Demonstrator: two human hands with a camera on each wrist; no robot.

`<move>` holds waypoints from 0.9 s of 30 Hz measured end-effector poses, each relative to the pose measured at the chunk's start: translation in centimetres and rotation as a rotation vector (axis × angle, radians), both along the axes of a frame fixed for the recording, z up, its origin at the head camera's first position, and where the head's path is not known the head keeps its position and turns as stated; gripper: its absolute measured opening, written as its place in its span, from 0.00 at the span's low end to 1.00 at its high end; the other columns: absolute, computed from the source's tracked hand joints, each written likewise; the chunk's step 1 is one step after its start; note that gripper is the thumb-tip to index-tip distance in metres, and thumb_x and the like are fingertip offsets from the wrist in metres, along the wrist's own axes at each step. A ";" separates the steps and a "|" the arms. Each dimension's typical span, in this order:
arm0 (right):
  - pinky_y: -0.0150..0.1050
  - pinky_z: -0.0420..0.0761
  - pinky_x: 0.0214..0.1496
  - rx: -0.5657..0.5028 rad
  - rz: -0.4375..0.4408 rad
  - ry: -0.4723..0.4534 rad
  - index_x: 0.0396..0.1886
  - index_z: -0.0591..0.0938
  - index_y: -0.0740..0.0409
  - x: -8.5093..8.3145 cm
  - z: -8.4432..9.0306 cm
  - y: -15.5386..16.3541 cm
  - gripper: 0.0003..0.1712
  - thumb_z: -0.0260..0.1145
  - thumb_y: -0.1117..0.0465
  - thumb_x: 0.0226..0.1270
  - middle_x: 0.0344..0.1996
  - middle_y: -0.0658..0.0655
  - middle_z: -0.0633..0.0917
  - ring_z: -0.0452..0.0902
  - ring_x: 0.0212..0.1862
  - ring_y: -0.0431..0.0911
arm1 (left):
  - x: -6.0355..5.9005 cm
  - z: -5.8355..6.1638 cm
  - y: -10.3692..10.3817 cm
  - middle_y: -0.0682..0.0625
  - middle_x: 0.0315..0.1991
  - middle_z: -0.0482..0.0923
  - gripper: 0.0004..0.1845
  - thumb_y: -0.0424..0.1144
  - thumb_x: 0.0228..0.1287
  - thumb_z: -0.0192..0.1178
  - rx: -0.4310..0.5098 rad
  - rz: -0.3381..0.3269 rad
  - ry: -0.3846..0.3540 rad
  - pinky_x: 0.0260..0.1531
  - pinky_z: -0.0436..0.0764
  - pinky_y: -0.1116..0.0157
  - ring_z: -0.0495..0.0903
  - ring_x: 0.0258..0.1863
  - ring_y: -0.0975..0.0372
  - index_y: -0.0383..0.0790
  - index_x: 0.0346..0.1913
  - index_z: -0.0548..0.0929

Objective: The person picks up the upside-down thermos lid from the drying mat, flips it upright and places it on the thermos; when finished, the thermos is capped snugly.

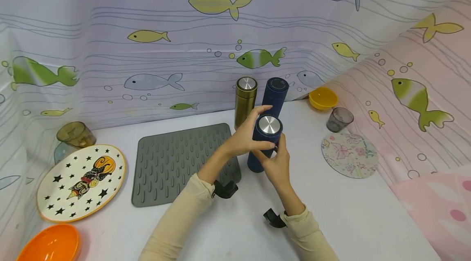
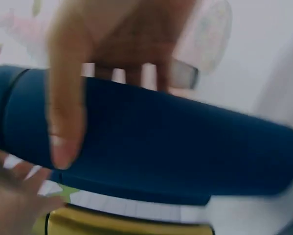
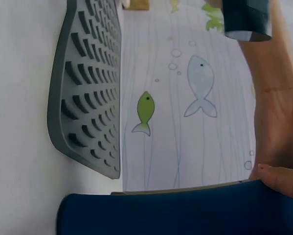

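Observation:
Both hands are around a dark blue thermos flask point(image 1: 262, 163) with a shiny silver cap top; it leans slightly in the head view. My left hand point(image 1: 241, 140) curves around the upper part, thumb across the front and index finger behind the cap. Lower down, my right hand point(image 1: 276, 165) grips the body; in the left wrist view its thumb lies across the flask point(image 2: 175, 142). Whether the base touches the table is unclear. Right behind stand a gold flask point(image 1: 244, 108) and another blue flask point(image 1: 274, 95) with a dark top.
A grey ribbed mat point(image 1: 180, 167) lies left of the flasks. Farther left are a star-patterned plate point(image 1: 60, 187), a brownish glass point(image 1: 75, 134) and an orange bowl point(image 1: 55, 244). On the right are a yellow bowl point(image 1: 323, 98), a grey glass point(image 1: 339, 119) and a round patterned mat point(image 1: 349, 155).

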State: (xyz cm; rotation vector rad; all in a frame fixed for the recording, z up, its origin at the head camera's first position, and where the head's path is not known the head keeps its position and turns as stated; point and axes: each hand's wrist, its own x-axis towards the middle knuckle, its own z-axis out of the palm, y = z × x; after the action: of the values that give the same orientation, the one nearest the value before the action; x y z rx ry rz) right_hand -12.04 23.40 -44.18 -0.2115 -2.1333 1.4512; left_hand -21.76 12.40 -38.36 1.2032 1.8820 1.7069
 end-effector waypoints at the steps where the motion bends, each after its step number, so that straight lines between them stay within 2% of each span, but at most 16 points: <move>1: 0.61 0.73 0.62 0.001 -0.001 -0.003 0.67 0.68 0.60 0.0 0.0 0.0 0.42 0.78 0.63 0.54 0.59 0.62 0.80 0.74 0.63 0.56 | 0.1 0.0 0.0 0.43 0.70 0.64 0.45 0.41 0.52 0.68 -0.017 0.010 -0.001 0.69 0.66 0.49 0.66 0.68 0.52 0.40 0.73 0.60; 3: 0.61 0.73 0.62 0.004 0.002 -0.009 0.66 0.68 0.60 0.1 0.0 0.0 0.41 0.78 0.64 0.54 0.59 0.61 0.80 0.74 0.63 0.56 | 0.1 -0.1 -0.1 0.44 0.68 0.66 0.44 0.38 0.52 0.70 -0.035 0.030 -0.001 0.69 0.66 0.50 0.68 0.67 0.53 0.40 0.71 0.62; 5: 0.60 0.74 0.62 0.005 0.003 -0.007 0.67 0.68 0.59 0.1 0.1 -0.1 0.42 0.78 0.63 0.54 0.59 0.61 0.80 0.74 0.63 0.55 | 0.1 -0.2 -0.2 0.44 0.69 0.66 0.43 0.36 0.52 0.70 -0.014 0.024 -0.012 0.71 0.63 0.49 0.66 0.69 0.54 0.39 0.71 0.62; 7: 0.60 0.74 0.62 0.005 0.007 -0.003 0.67 0.68 0.59 0.1 0.1 -0.1 0.42 0.79 0.63 0.53 0.59 0.61 0.80 0.75 0.62 0.55 | 0.0 -0.3 -0.2 0.45 0.71 0.64 0.43 0.36 0.51 0.71 -0.005 0.034 0.008 0.73 0.58 0.46 0.61 0.72 0.56 0.38 0.70 0.63; 10: 0.59 0.74 0.61 0.005 0.006 0.001 0.67 0.68 0.59 0.1 0.1 -0.1 0.42 0.79 0.63 0.53 0.59 0.61 0.80 0.75 0.62 0.54 | 0.0 -0.2 -0.3 0.46 0.68 0.66 0.43 0.39 0.49 0.74 -0.019 0.082 0.065 0.71 0.63 0.47 0.64 0.69 0.56 0.36 0.69 0.65; 12: 0.59 0.74 0.62 -0.001 0.010 0.000 0.67 0.68 0.59 0.1 0.2 -0.1 0.42 0.79 0.63 0.54 0.60 0.61 0.79 0.74 0.63 0.54 | 0.0 -0.1 -0.4 0.41 0.65 0.69 0.40 0.38 0.52 0.71 0.026 0.056 0.036 0.68 0.67 0.47 0.69 0.64 0.51 0.33 0.67 0.66; 14: 0.60 0.73 0.63 -0.008 0.009 -0.007 0.67 0.68 0.59 0.2 0.3 -0.1 0.42 0.78 0.62 0.54 0.60 0.60 0.79 0.74 0.63 0.54 | 0.0 -0.1 -0.5 0.39 0.67 0.67 0.40 0.35 0.52 0.67 0.063 0.010 -0.007 0.71 0.63 0.47 0.67 0.67 0.49 0.32 0.69 0.64; 15: 0.60 0.73 0.63 -0.009 0.010 -0.008 0.67 0.68 0.59 0.2 0.3 -0.1 0.42 0.78 0.62 0.54 0.60 0.61 0.79 0.74 0.63 0.55 | 0.1 0.0 -0.5 0.38 0.68 0.66 0.41 0.35 0.52 0.67 0.065 0.008 -0.019 0.72 0.60 0.45 0.66 0.68 0.49 0.33 0.70 0.63; 18: 0.61 0.74 0.62 0.007 0.009 -0.009 0.67 0.68 0.60 0.3 0.4 0.0 0.42 0.79 0.61 0.54 0.59 0.61 0.80 0.75 0.63 0.55 | 0.1 0.2 -0.4 0.43 0.68 0.68 0.41 0.40 0.53 0.70 -0.007 0.052 0.026 0.72 0.61 0.48 0.65 0.70 0.55 0.37 0.70 0.65; 20: 0.61 0.75 0.61 0.030 0.035 0.006 0.67 0.69 0.61 0.3 0.5 0.2 0.42 0.78 0.62 0.54 0.59 0.62 0.80 0.75 0.62 0.56 | -0.2 0.5 -0.5 0.46 0.64 0.73 0.40 0.41 0.49 0.75 -0.064 0.064 0.061 0.69 0.67 0.50 0.70 0.65 0.58 0.40 0.66 0.70; 22: 0.61 0.75 0.61 0.049 0.086 0.020 0.68 0.68 0.61 0.2 0.6 0.6 0.43 0.79 0.64 0.53 0.61 0.62 0.79 0.75 0.63 0.56 | -1.1 0.8 -0.5 0.45 0.59 0.76 0.37 0.36 0.49 0.75 -0.056 -0.019 0.027 0.64 0.72 0.53 0.75 0.60 0.57 0.37 0.64 0.73; 25: 0.60 0.76 0.61 0.064 0.177 0.012 0.70 0.66 0.59 0.0 0.9 1.4 0.46 0.79 0.67 0.52 0.62 0.62 0.78 0.75 0.63 0.56 | -2.7 1.1 -0.7 0.41 0.56 0.77 0.35 0.27 0.47 0.71 -0.025 -0.202 -0.085 0.61 0.75 0.55 0.76 0.56 0.54 0.32 0.63 0.74; 27: 0.61 0.75 0.62 0.064 0.225 -0.013 0.71 0.65 0.59 -0.2 1.0 1.8 0.48 0.79 0.69 0.51 0.63 0.63 0.77 0.75 0.63 0.58 | -3.4 1.1 -0.7 0.40 0.56 0.77 0.36 0.24 0.47 0.69 -0.021 -0.277 -0.146 0.59 0.76 0.55 0.77 0.55 0.53 0.29 0.64 0.73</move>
State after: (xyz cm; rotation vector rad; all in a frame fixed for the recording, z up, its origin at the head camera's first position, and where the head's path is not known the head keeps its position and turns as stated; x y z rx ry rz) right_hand -12.26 25.15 -43.16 0.0443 -2.2687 1.5045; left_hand -25.19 11.67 -37.29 1.2296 1.5637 1.5753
